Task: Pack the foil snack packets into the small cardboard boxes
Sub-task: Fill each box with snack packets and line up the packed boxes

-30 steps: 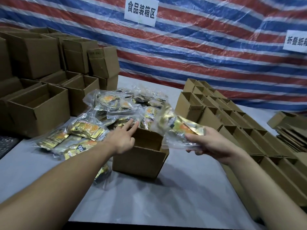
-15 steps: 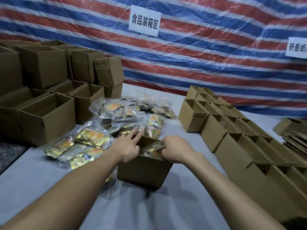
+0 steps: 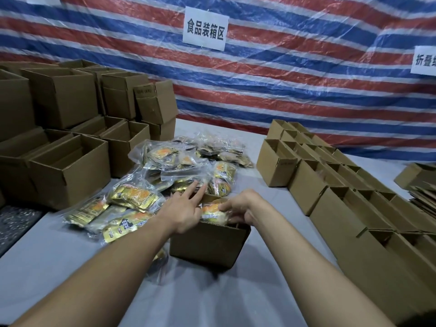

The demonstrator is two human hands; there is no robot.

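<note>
Many boxes (image 3: 276, 169) crowd grey table (image 3: 236, 303) before striped tarp (image 3: 295, 95); left hand (image 3: 186, 212) splayed, right hand (image 3: 240, 207) grips packet (image 3: 210, 212).

far-right sign (image 3: 425, 60) cut by the edge; interior of open box (image 3: 207, 244) behind left hand (image 3: 182, 212), right hand (image 3: 238, 206) and foil packet (image 3: 210, 212)
</note>
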